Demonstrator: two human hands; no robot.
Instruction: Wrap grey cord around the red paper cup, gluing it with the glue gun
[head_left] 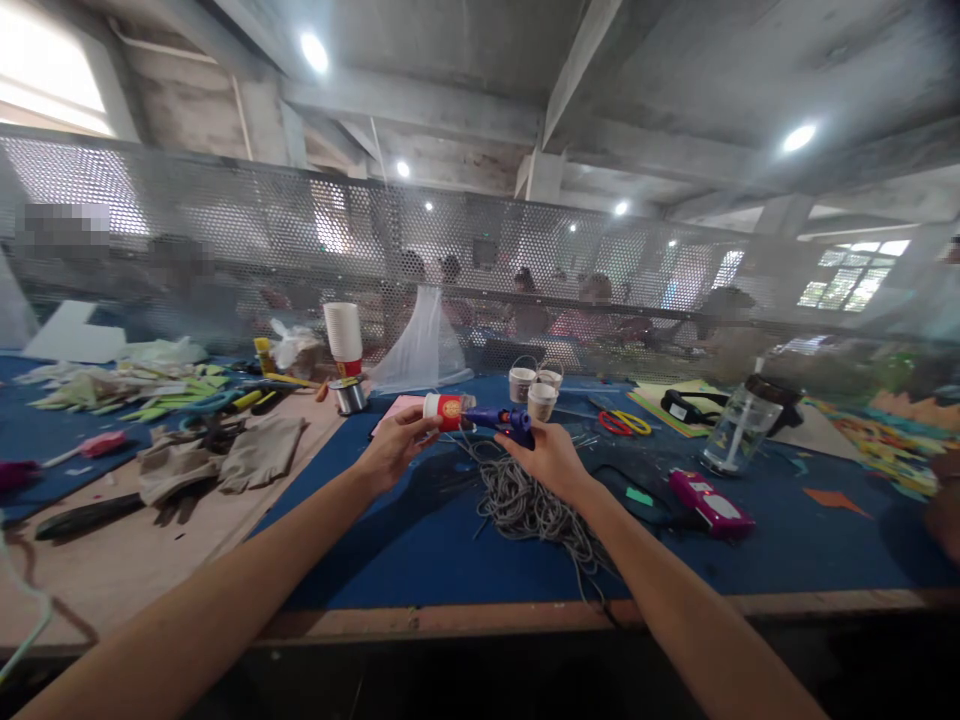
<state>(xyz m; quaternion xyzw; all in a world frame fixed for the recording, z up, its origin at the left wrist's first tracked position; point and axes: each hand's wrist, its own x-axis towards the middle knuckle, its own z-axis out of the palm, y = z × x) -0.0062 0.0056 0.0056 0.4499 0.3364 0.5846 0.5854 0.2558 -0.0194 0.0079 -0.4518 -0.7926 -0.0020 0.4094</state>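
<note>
My left hand (396,446) grips a red and white paper cup (448,410), which lies on its side in the air above the blue mat. My right hand (551,455) is wrapped round a dark blue glue gun (504,420), its nozzle pointing left at the cup. Whether the nozzle touches the cup I cannot tell. Below the right hand lies a tangled heap of grey cord (529,500). Behind it stand several small pale buckets (541,400) with thin handles.
Left are gloves (259,455), a metal spool (349,396) and stacked paper cups (343,332). Right are red and yellow scissors (626,423), a purple device (711,503) and a clear bottle (739,430). A perforated metal screen (465,250) spans the back, with people beyond it.
</note>
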